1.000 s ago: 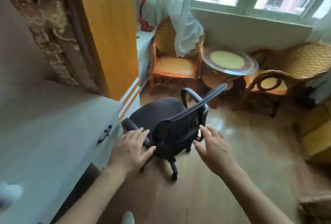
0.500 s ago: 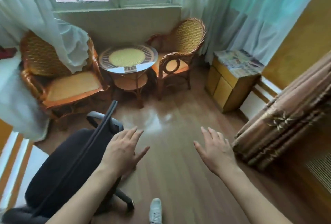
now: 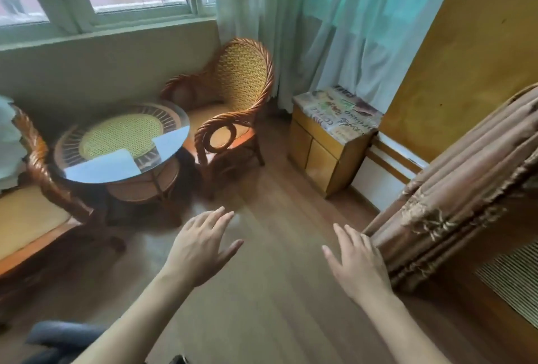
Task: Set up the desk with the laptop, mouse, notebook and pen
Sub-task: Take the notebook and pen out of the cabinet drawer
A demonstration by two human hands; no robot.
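Note:
Neither the desk nor the laptop, mouse, notebook or pen is in view. My left hand hovers palm down over the wooden floor, fingers spread, holding nothing. My right hand hovers beside it to the right, also open and empty, close to a folded brown curtain. A sliver of the black office chair shows at the bottom left, apart from both hands.
A round glass-topped wicker table stands between two wicker armchairs under the window. A small yellow cabinet with printed papers on top sits by the sheer curtains. Open wooden floor lies ahead.
My view has swung right, away from the desk and office chair, toward the window corner. Both hands left the chair back and now hover empty over the floor.

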